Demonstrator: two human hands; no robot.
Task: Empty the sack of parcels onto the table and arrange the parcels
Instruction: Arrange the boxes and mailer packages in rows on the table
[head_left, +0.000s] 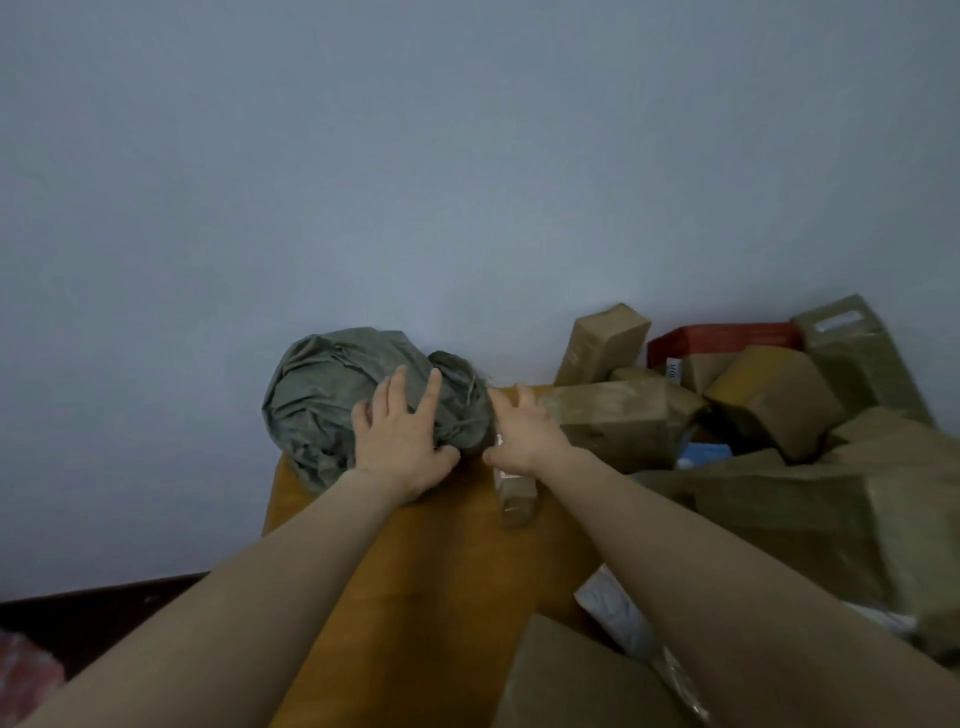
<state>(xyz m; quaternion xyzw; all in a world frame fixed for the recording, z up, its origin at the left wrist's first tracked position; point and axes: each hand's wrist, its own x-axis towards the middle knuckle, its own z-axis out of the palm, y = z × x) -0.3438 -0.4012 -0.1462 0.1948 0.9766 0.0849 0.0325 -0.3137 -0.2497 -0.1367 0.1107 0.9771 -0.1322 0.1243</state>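
Sack, head view: crumpled into a ball at the far-left end of the table, against the wall, apparently emptied. Left hand lies flat on it, fingers spread, clasping nothing. Right hand is just beside the sack's right edge, fingers extended, above a small parcel. Parcels are heaped right of both hands. The right hand is nearer, so arranging likely starts there.

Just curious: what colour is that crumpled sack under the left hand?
The sack is a dull grey-green, seen best in the head view, the only one.
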